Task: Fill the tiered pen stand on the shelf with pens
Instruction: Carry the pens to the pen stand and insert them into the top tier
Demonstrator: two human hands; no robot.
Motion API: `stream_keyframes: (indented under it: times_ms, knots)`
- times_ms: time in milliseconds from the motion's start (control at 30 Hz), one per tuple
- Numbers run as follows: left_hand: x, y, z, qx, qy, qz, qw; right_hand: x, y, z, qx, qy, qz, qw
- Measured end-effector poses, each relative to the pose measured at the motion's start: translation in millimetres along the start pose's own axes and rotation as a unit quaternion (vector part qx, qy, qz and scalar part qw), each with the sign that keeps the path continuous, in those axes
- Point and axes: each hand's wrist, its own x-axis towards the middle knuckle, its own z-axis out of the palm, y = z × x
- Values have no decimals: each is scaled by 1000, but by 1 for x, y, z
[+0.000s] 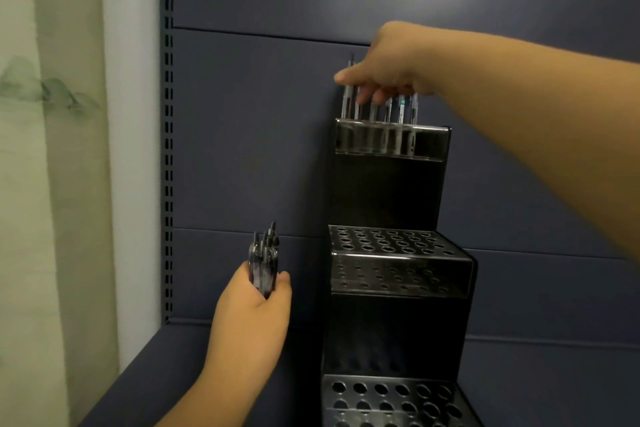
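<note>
Head view, the only one: the tiered pen stand (398, 274) sits on the dark blue shelf (145, 378), pushed back against the shelf's back panel (277, 135). Prob. so it stays put while pens get pushed in. Three stepped tiers w/ rows of holes. Top tier (391, 139) already has a row of pens (384, 111) standing upright in it. Middle tier (398, 246) and bottom tier (391, 399) show only open holes, so most of the job is left, I'd say.

Right hand (388, 62) reaches in from the right, up over the top tier. Fingers curled down, thumb out to the left, pinching the upper end of one pen (347, 94) at the left end of the row. Looks like it's seating that pen in its hole, though the tip end is hidden behind the tier's front lip, so can't tell how deep it sits. Other fingertips brush the neighbouring pen tops.

Left hand (256, 302) waits lower down, left of the stand, near the middle tier but not touching it. Fingers and thumb wrapped round a bundle of spare pens (264, 263), held upright, ends poking above the fist. Makes sense as the supply hand: stock kept close so the right hand can grab the next one quick.

Pale curtain (52, 149) hangs off to the left.
</note>
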Motion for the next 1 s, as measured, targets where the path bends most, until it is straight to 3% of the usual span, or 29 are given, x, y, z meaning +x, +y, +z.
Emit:
stream_keyframes:
  times_ms: [167,233,367,433,567,767,1000]
  knots:
    - [0,-2,0,8,0,18,1000,-58,-5,9,-86,152,-135,975]
    - [1,-2,0,2,3,29,1000,-92,-10,29,-94,114,-174,974]
    - [1,-2,-1,-15,-1,45,999,-137,-14,78,-171,-36,-218,960]
    - [2,-1,-1,-4,-8,59,998,-141,-14,92,-185,-62,-231,953]
    - [0,-1,-1,-7,-1,95,995,-146,-16,107,-142,-67,-236,959]
    - [-2,1,-5,-26,3,110,994,-158,-15,121,-92,2,-233,968]
    - [-2,3,-6,-29,3,109,994,-156,-19,117,22,-44,-173,984]
